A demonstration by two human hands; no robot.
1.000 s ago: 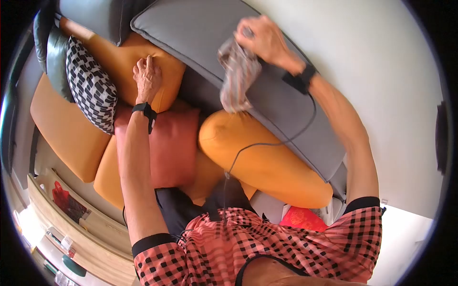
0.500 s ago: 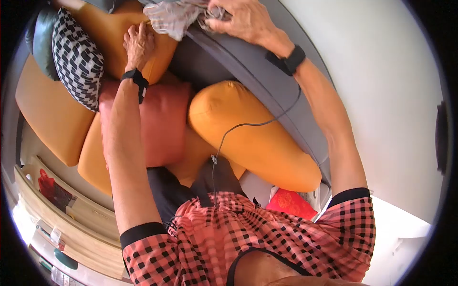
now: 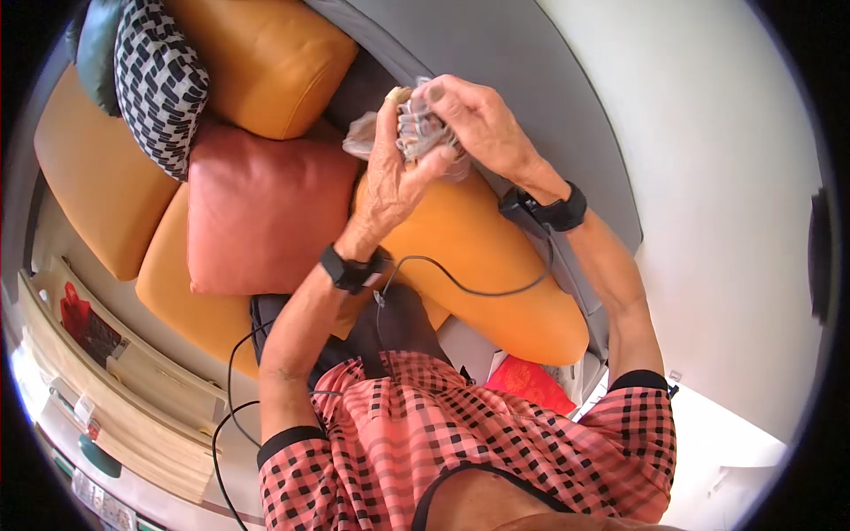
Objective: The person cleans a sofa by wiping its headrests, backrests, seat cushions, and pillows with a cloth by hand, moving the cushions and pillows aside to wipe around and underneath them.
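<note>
The striped cloth (image 3: 421,131) lay bunched between both hands. The left hand (image 3: 394,177) and right hand (image 3: 482,124) gripped it.

Cushion (image 3: 270,212) on sofa (image 3: 190,279), pillow (image 3: 161,84) beyond its left

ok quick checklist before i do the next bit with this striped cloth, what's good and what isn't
1. Both hands on the striped cloth: ok, left hand and right hand both hold it.
2. Cloth spread flat: not ok, it is bunched up between them.
3. Black wristbands in place: ok, one around the left wrist, one around the right.
4. Cable clear of the cloth: ok, it loops over the orange upholstery, nearer the body.
5. Cloth clean: cannot tell, folds and fingers hide much of it.
</note>
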